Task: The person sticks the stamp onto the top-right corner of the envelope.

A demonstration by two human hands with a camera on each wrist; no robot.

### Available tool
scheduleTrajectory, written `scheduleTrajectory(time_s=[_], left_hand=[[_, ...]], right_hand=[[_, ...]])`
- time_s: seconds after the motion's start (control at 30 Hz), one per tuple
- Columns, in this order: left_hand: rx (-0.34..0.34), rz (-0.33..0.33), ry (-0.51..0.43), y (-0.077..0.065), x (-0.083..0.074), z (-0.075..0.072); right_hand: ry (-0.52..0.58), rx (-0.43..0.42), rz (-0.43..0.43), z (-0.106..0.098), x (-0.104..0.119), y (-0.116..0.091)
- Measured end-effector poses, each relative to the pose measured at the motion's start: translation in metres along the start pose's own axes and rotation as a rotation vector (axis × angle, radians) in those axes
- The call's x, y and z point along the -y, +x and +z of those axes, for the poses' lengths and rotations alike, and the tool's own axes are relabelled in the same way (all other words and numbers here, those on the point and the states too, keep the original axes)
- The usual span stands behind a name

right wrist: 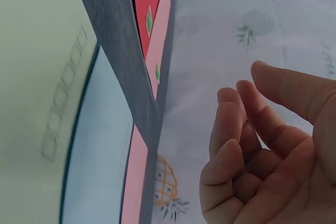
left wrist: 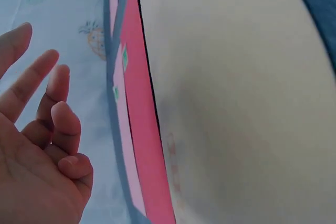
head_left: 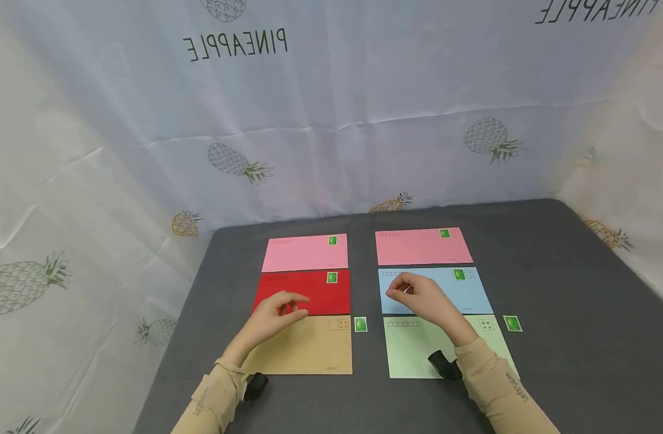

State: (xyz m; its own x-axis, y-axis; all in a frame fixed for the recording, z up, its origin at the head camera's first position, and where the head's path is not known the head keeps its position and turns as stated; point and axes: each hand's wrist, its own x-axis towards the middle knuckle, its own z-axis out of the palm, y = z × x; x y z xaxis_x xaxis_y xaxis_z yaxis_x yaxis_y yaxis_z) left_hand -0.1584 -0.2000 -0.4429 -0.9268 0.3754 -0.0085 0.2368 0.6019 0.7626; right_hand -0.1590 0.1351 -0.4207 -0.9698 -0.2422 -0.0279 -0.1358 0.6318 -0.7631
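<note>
My left hand (head_left: 274, 318) hovers over the red envelope (head_left: 317, 300) and the tan envelope (head_left: 304, 349), fingers loosely bent and holding nothing. Above the blue envelope (head_left: 434, 280) and the green envelope (head_left: 418, 355) is my right hand (head_left: 429, 301); its fingers are loosely curled, with a gap to the thumb in the right wrist view. A loose green stamp (head_left: 361, 324) lies just right of the tan envelope. Another loose stamp (head_left: 512, 323) lies right of the green one. Stamps sit on the red envelope and the blue envelope, near their upper right corners.
Behind these lie a left pink envelope (head_left: 304, 256) and a right pink envelope (head_left: 418, 250), each bearing a stamp. All rest on a dark grey table (head_left: 575, 349). A pineapple-print curtain (head_left: 342, 157) hangs behind and at both sides.
</note>
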Motion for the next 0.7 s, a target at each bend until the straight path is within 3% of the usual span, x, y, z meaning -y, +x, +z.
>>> scheduleTrajectory(time_s=[0.3, 0.7], left_hand=[[-0.017, -0.04, -0.02, -0.019, 0.012, -0.011], [-0.039, -0.083, -0.022, -0.038, 0.03, -0.024]], right_hand=[[0.047, 0.066, 0.021, 0.027, 0.01, 0.001], [0.008, 0.06, -0.004, 0.049, 0.017, 0.001]])
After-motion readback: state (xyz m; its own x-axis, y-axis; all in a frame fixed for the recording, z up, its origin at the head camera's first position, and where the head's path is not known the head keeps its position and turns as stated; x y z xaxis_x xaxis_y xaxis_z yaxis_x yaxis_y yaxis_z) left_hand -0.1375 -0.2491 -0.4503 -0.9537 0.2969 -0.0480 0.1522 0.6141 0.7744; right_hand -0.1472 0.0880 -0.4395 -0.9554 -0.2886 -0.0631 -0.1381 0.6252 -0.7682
